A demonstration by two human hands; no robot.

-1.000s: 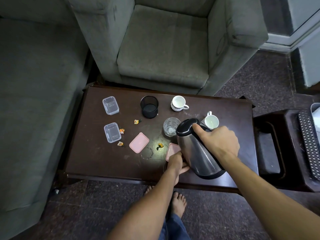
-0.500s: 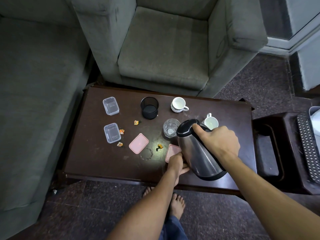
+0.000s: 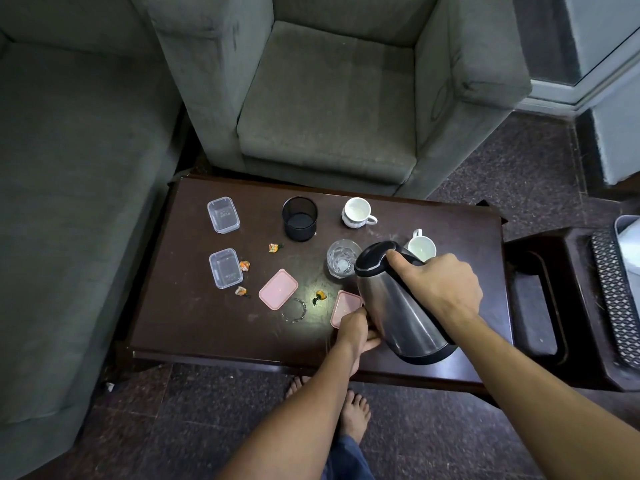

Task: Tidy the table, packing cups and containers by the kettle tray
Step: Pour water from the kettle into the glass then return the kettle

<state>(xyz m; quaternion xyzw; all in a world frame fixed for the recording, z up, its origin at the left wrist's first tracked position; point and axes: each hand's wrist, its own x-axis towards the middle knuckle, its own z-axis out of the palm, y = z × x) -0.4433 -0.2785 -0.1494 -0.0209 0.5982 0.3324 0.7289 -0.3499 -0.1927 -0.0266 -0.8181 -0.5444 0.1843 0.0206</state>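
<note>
Stainless-steel kettle with black lid [image 3: 398, 306], tilted, raised over the dark wooden table's [image 3: 194, 323] near right; right hand [image 3: 438, 289] closed on its handle. Left hand [image 3: 356, 332], loosely curled, touches its near side; grasp unclear. Step: relocating kettle; 2 white cups [image 3: 356, 211] await packing.

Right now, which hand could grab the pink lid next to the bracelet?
The left hand. It sits low by the kettle, on the pink lid's side, and looks free. The right hand is busy gripping the kettle's handle, farther away.
</note>
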